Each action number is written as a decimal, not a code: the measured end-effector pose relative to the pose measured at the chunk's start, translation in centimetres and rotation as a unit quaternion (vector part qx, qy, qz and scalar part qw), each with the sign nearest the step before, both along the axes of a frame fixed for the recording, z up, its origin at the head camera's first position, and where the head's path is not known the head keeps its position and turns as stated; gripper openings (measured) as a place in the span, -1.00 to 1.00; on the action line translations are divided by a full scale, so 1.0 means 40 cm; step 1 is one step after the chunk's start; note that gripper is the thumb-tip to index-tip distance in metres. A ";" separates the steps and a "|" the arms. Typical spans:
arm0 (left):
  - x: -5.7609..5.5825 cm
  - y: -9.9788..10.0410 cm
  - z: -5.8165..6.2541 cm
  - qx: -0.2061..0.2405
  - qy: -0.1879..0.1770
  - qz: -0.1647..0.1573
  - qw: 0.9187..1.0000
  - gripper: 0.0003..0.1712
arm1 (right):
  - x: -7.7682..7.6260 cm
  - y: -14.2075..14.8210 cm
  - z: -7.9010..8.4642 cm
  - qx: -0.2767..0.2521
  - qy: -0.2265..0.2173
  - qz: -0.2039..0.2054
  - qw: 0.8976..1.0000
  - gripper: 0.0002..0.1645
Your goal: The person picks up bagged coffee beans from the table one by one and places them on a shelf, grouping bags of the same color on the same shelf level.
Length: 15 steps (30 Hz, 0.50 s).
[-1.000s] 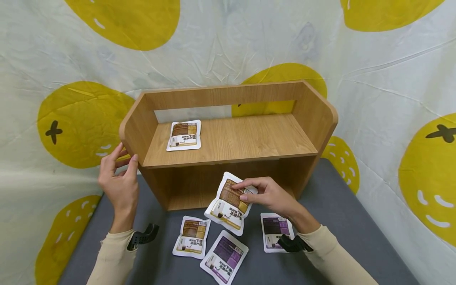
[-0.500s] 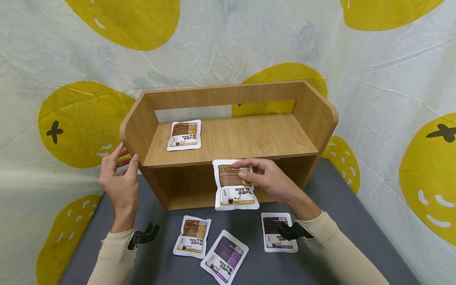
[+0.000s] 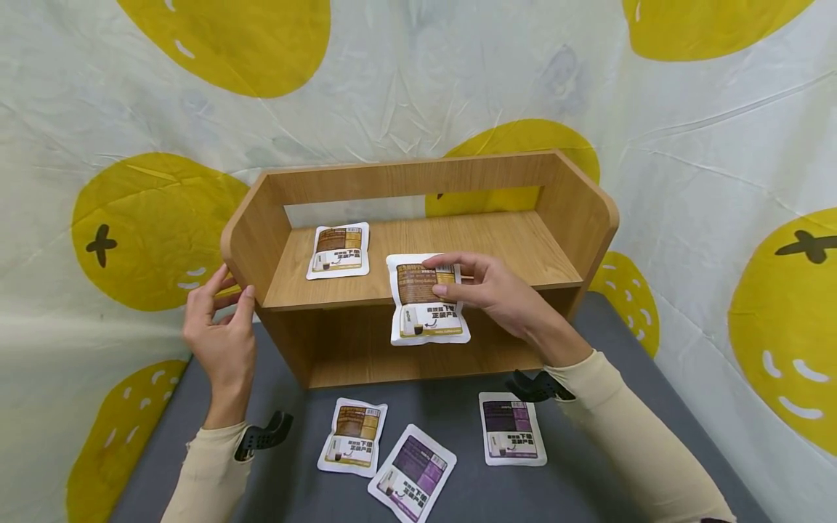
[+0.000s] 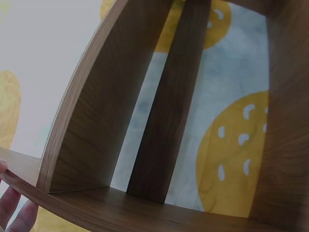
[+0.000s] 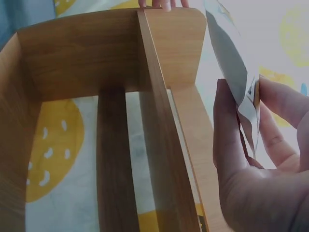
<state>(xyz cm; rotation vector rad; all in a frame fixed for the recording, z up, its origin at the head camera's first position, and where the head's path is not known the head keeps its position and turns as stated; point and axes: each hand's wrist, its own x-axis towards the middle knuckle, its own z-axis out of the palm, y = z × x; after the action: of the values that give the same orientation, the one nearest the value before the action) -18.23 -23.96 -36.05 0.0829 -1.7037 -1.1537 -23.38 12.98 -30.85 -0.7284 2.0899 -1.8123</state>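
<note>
My right hand [image 3: 500, 294] pinches a white pouch with a brown label [image 3: 428, 298] by its upper right side. The pouch is upright before the front edge of the upper board of a wooden shelf [image 3: 445, 254]; in the right wrist view it shows edge-on [image 5: 231, 58] between thumb and fingers. My left hand [image 3: 222, 334] holds the front edge of the shelf's left side panel; its fingers [image 4: 24, 217] lie along the panel's outer side. Another brown-labelled pouch [image 3: 338, 250] lies on the upper board, at the left.
On the grey tabletop [image 3: 281, 494] before the shelf lie a brown-labelled pouch [image 3: 353, 436] and a purple-labelled pouch [image 3: 412, 473], close together. A second purple-labelled pouch [image 3: 512, 428] lies farther right. Behind the shelf hangs a white cloth [image 3: 392, 87] with yellow fruit prints.
My right hand has raised the brown-labelled pouch from above the tabletop to the level of the upper board, turning it from tilted to upright. My left hand has stayed on the side panel.
</note>
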 end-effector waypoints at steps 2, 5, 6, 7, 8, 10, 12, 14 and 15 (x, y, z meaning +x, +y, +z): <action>-0.001 -0.001 -0.001 0.002 0.002 0.000 1.000 -0.50 | -0.011 -0.001 0.008 -0.006 -0.003 -0.001 1.000 -0.49; 0.000 0.004 0.003 0.005 0.001 0.004 1.000 -0.49 | -0.026 -0.003 0.023 -0.008 -0.011 -0.007 1.000 -0.47; 0.002 0.008 0.007 0.006 0.000 0.006 1.000 -0.49 | -0.031 -0.003 0.027 -0.006 -0.013 -0.008 1.000 -0.47; 0.005 0.014 0.012 0.011 -0.001 0.008 1.000 -0.50 | -0.036 -0.003 0.031 -0.006 -0.017 -0.009 1.000 -0.46; 0.009 0.020 0.017 0.014 -0.002 0.009 1.000 -0.50 | -0.041 -0.003 0.035 -0.005 -0.023 -0.011 1.000 -0.46; 0.019 0.032 0.029 0.014 -0.003 0.010 1.000 -0.51 | -0.049 -0.002 0.043 -0.001 -0.031 -0.013 0.999 -0.44; 0.028 0.043 0.040 0.019 -0.002 0.011 1.000 -0.51 | -0.058 -0.001 0.049 0.000 -0.039 -0.011 0.999 -0.42; 0.032 0.049 0.047 0.020 -0.002 0.010 1.000 -0.52 | -0.066 -0.001 0.055 0.001 -0.039 -0.009 0.999 -0.41; 0.034 0.050 0.048 0.020 -0.003 0.011 1.000 -0.52 | -0.070 -0.001 0.056 0.003 -0.034 -0.008 0.999 -0.40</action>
<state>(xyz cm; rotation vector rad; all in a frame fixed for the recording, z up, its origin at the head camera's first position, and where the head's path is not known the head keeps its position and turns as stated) -16.89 -21.97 -34.13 0.1290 -1.6814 -1.1728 -26.19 12.95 -28.60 -0.6413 2.0621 -1.8115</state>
